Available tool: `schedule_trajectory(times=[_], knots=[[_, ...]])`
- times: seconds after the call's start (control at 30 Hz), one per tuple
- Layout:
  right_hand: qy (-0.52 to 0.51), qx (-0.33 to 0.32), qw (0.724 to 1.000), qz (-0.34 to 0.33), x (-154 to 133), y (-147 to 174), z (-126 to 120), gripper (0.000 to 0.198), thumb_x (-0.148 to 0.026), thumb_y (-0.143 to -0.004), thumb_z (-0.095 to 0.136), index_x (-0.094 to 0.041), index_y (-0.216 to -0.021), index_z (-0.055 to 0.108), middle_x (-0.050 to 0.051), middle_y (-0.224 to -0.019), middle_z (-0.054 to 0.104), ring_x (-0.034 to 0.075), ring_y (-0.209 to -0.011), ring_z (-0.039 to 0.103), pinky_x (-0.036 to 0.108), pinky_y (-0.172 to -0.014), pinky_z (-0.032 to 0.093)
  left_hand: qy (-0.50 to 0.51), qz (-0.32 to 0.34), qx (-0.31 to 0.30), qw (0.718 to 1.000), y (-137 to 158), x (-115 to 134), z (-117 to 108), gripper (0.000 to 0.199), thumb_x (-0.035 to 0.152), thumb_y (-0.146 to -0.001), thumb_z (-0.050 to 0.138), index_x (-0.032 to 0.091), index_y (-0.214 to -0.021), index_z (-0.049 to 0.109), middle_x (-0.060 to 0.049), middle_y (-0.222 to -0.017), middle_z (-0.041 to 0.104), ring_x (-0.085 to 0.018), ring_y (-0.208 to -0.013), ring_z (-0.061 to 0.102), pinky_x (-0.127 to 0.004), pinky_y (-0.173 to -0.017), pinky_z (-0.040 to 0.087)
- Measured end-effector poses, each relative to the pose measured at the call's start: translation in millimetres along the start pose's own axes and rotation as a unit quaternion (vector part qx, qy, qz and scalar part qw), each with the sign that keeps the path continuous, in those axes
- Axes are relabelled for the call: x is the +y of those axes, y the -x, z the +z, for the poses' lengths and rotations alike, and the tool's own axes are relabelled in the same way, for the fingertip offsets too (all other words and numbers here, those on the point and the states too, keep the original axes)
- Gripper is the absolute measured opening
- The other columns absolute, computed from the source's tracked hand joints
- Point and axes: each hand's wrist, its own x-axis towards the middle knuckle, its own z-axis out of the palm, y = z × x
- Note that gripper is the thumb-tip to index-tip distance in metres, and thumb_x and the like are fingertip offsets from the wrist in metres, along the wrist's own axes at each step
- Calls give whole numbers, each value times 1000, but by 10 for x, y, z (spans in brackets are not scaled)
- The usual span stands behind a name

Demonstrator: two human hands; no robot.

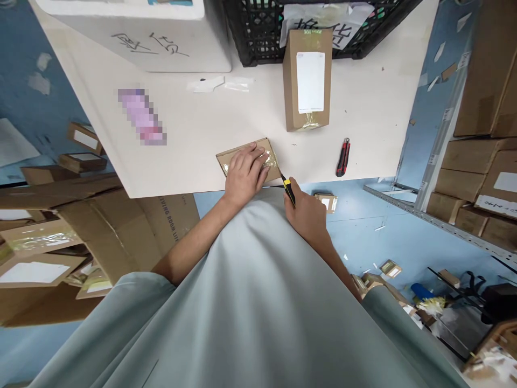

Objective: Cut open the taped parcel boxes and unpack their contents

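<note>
A small flat cardboard box (273, 169) with shiny clear tape lies at the near edge of the white table. My left hand (244, 171) rests on top of it, fingers stretched out flat across the cardboard. In my right hand (307, 211) is a yellow and black utility knife (288, 186), its handle wrapped by my fingers. The knife's tip points at the right side of the box; whether the blade touches the cardboard I cannot tell. Farther right on the table lies a red and black utility knife (343, 157).
A taller taped carton (311, 81) with a white label stands by a black plastic crate (258, 37). At the back left is a white foam box (173, 46). A blurred pink item (142, 116) lies left. Below left sits a big open carton (133, 226); shelved boxes (464, 178) are right.
</note>
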Motion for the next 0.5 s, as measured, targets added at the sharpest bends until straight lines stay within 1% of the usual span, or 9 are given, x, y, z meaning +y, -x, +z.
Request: schedule_trajectory(times=[0.1, 0.23, 0.37, 0.5], knots=[[-10, 46, 999, -18, -46, -36, -37, 64, -44, -123, 36, -23, -183, 35, 15, -126, 86, 31, -103, 80, 33, -83, 55, 3, 1, -5, 1000, -7, -10, -9, 43, 45, -119, 50, 24, -152, 69, -18, -153, 72, -39, -160, 56, -66, -132, 43], [-31, 89, 995, -39, -118, -246, -25, 62, -43, -124, 34, -20, -182, 39, 14, -119, 86, 31, -101, 79, 33, -85, 54, 9, -4, -17, 1000, -4, -14, -11, 43, 44, -118, 53, 25, -154, 67, -19, -156, 70, -40, -162, 54, -66, -133, 42], [-36, 92, 995, -33, -156, -449, 35, 63, -43, -123, 30, -20, -181, 39, 14, -117, 86, 32, -102, 79, 36, -87, 55, 9, 0, -10, 1000, -2, -5, -11, 44, 45, -119, 50, 24, -153, 67, -19, -155, 70, -39, -161, 55, -66, -134, 41], [-36, 91, 995, -23, -187, -475, 57, 64, -44, -123, 27, -20, -181, 38, 15, -116, 86, 32, -103, 79, 38, -89, 56, 13, -1, -7, 1000, -14, 20, -20, 45, 46, -120, 48, 23, -153, 67, -19, -154, 71, -39, -161, 56, -66, -134, 41]])
